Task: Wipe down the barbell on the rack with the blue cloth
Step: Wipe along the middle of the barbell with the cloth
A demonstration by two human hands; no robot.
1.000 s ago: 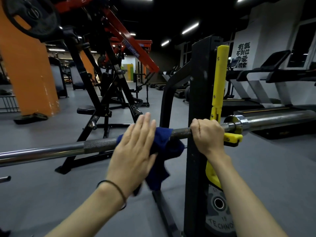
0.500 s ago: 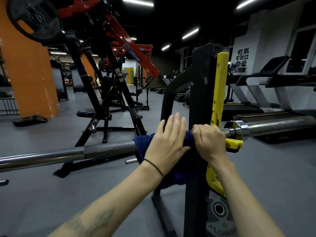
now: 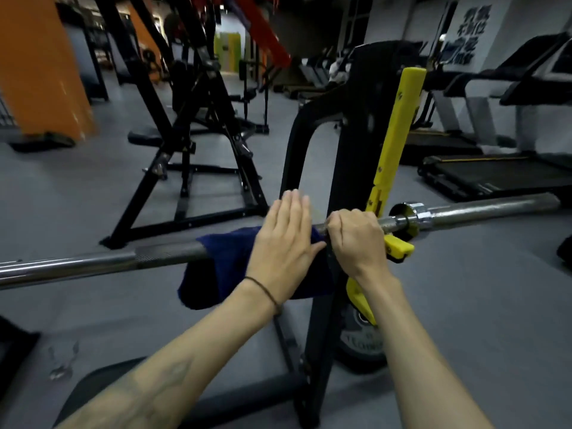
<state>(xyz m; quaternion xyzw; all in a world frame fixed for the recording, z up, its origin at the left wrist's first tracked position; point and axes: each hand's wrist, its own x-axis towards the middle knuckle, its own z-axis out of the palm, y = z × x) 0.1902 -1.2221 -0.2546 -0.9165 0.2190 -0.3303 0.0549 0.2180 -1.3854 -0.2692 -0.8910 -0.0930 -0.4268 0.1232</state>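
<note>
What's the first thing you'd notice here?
Two bare hands in the middle: the left hand lies flat on a blue cloth draped over the barbell, and the right hand is wrapped around the bar beside it. Just behind stands a bright yellow rack hook.

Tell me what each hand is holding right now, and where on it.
The right hand grips the barbell shaft beside the rack upright. The left hand lies flat, pressing the blue cloth on the bar without gripping it.

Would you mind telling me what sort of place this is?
Most likely a commercial gym: a barbell rests on a black rack, treadmills line the right wall, and other weight machines stand behind.
</note>
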